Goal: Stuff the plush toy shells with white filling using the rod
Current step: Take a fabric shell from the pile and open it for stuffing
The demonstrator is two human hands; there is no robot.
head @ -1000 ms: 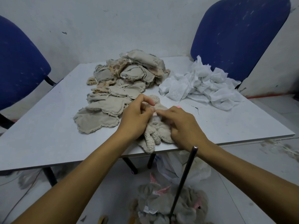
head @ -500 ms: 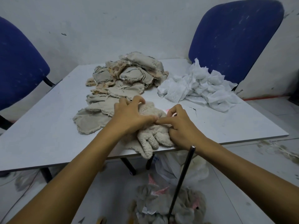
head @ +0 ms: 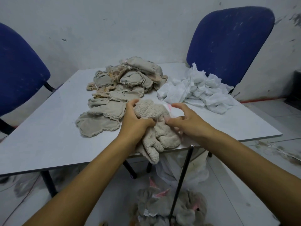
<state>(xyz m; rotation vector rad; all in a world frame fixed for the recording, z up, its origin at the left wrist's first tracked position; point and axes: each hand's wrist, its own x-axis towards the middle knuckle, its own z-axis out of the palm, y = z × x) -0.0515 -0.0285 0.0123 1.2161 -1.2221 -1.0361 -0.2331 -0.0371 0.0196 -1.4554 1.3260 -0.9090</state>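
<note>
A fluffy beige plush toy [head: 156, 126] lies at the table's front edge, one limb hanging over it. My left hand [head: 135, 119] grips its left side, fingers curled over the top. My right hand [head: 184, 119] is at its right side, thumb pressed into the plush and fingers arched above it. Flat beige plush shells [head: 118, 93] are heaped on the table behind. White filling [head: 198, 92] is piled at the back right. A thin black rod [head: 180, 181] leans against the table's front edge, below my right wrist.
The white table [head: 48, 137] has a blue chair [head: 228, 44] behind its right corner and another blue chair [head: 17, 70] at the left. On the floor under the table's edge lies a bag of plush toys [head: 171, 207] with pink parts.
Both hands have spread apart on the plush toy. The left hand moved from pinching at the middle to gripping its left side, and the right hand's fingers lifted and arched.
</note>
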